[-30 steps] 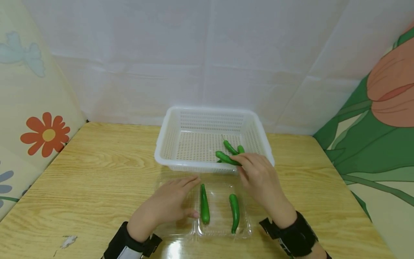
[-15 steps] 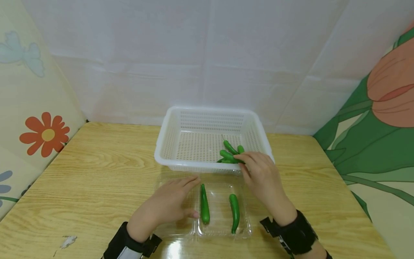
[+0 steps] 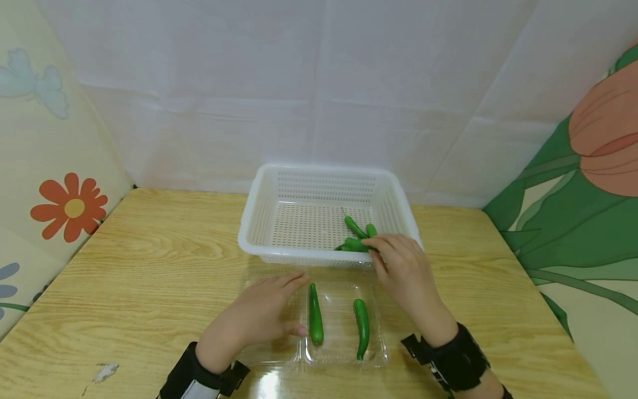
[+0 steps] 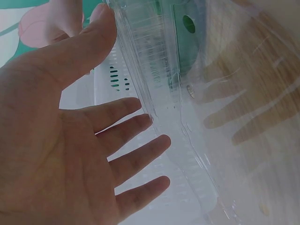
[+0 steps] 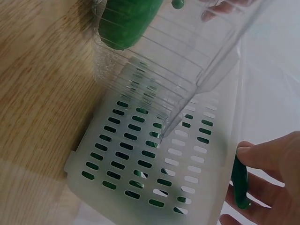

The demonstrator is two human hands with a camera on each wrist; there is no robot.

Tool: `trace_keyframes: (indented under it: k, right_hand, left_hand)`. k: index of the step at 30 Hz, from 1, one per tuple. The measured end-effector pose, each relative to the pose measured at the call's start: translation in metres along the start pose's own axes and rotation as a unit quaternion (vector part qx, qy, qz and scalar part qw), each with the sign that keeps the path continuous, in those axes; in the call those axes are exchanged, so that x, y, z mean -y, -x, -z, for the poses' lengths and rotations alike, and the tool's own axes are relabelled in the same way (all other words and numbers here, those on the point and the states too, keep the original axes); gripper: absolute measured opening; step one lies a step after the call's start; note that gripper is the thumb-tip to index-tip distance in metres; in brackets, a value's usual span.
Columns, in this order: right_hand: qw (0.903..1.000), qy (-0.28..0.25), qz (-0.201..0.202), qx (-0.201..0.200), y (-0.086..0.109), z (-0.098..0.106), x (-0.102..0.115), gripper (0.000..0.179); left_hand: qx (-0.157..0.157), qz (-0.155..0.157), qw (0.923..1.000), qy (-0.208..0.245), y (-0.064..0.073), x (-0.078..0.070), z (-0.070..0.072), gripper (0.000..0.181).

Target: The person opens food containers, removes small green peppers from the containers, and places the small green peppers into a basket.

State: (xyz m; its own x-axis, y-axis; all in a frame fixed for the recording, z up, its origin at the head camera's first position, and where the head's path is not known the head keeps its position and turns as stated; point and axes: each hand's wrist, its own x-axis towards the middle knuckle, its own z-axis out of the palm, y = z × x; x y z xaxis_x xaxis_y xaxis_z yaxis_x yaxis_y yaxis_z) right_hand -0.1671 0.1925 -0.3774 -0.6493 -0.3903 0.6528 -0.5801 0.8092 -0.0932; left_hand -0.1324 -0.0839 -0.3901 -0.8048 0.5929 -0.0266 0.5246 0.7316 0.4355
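Note:
My right hand (image 3: 401, 269) reaches over the front rim of the white plastic basket (image 3: 294, 256). Between its thumb and fingers it pinches a green chili pepper (image 5: 240, 183), seen best in the right wrist view. Several more chili peppers (image 3: 355, 227) lie at the basket's front right corner, partly hidden by that hand. My left hand (image 3: 259, 310), fingers extended, rests along the clear plastic clamshell box (image 3: 339, 354) in front of the basket. Inside the box's right half lie two chili peppers, one on the left (image 3: 315, 316) and one on the right (image 3: 361, 330).
Basket and box stand close together on a wood-grain table (image 3: 174, 238). A white sheet (image 3: 209, 138) hangs behind the table. Printed flower panels flank both sides. A worn patch (image 3: 106, 372) marks the table at the front left.
The chili pepper in my right hand has shifted slightly right and lower in the basket, along with the fingers. My left hand and the two boxed peppers have stayed put.

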Motion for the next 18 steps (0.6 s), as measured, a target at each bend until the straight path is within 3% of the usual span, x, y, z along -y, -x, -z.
trace_keyframes:
  k: [18]
  right_hand:
    - [1.0000,0.000,-0.006,0.008,-0.0010,0.0015,-0.0023,0.027]
  left_hand:
    - [0.001,0.000,1.0000,0.000,0.0000,0.0005,-0.0001,0.091]
